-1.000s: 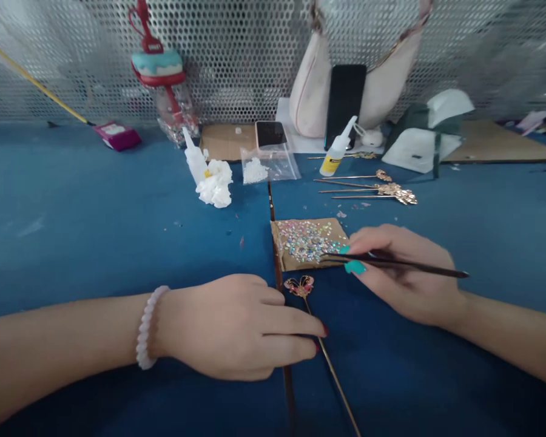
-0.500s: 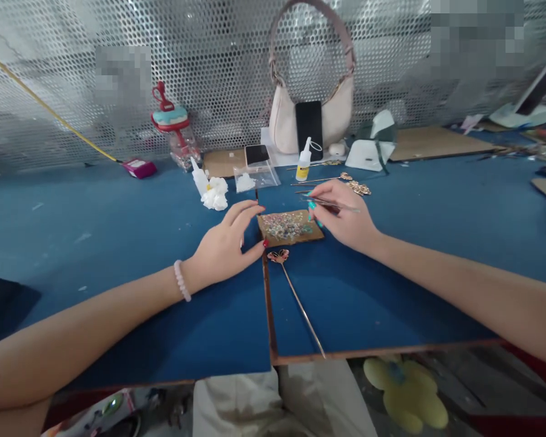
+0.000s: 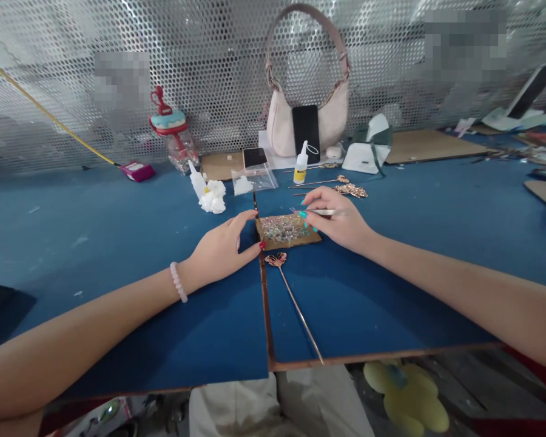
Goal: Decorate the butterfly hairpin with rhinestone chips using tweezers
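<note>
My left hand (image 3: 222,247) rests on the table with thumb and forefinger apart, at the left corners of a small piece of cardboard (image 3: 277,244). Many tiny coloured rhinestones (image 3: 284,229) are spread over the cardboard. Above its right side, my right hand (image 3: 341,220) is closed on a pair of tweezers (image 3: 323,212), whose tips point left over the stones. Whether the tips hold a stone is too small to tell. Just below the cardboard lies a hairpin (image 3: 298,303) with a pinkish butterfly head, its stem running toward the front edge.
Behind the cardboard are more hairpins (image 3: 352,190), a yellow-labelled glue bottle (image 3: 301,167), a plastic bag (image 3: 255,181) and white tissue (image 3: 213,197) beside another bottle (image 3: 197,179). A handbag (image 3: 282,124) with a phone (image 3: 306,130) leaning on it stands farther back.
My right hand has shifted slightly left and down, and the tweezers now lie flatter, over the stones. My left hand stays at the cardboard's left edge. The whole view has shifted slightly.
</note>
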Demonstrator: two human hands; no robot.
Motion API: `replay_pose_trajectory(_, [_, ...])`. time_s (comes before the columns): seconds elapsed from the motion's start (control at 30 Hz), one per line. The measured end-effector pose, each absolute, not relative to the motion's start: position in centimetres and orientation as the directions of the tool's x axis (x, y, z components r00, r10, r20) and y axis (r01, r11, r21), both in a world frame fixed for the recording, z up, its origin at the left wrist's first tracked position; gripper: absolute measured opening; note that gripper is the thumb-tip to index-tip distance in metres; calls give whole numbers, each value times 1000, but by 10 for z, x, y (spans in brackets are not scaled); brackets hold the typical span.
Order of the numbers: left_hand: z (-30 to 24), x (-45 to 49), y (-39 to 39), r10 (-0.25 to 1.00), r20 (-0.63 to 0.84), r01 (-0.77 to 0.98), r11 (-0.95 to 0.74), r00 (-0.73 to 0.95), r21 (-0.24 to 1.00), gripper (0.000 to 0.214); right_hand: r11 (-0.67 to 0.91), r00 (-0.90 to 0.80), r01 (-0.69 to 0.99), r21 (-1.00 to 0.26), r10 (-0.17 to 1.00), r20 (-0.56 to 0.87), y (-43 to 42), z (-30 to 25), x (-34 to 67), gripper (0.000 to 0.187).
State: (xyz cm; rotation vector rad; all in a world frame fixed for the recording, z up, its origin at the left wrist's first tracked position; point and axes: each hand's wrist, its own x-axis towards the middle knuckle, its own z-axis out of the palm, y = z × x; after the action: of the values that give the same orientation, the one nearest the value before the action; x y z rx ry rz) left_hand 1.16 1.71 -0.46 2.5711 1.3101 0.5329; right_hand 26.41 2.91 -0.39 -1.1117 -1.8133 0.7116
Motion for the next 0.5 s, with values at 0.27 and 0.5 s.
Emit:
replay_pose_trajectory(0.27, [-3, 11, 19, 804, 213, 729, -594, 556, 339, 31, 403, -226, 388, -829, 913, 339, 33, -6, 264, 10])
replay_pose_trajectory(0.5, [-3, 6, 18, 749, 263, 685, -663, 608, 304, 42, 390, -205, 398, -830, 920, 334, 38, -8, 268, 10])
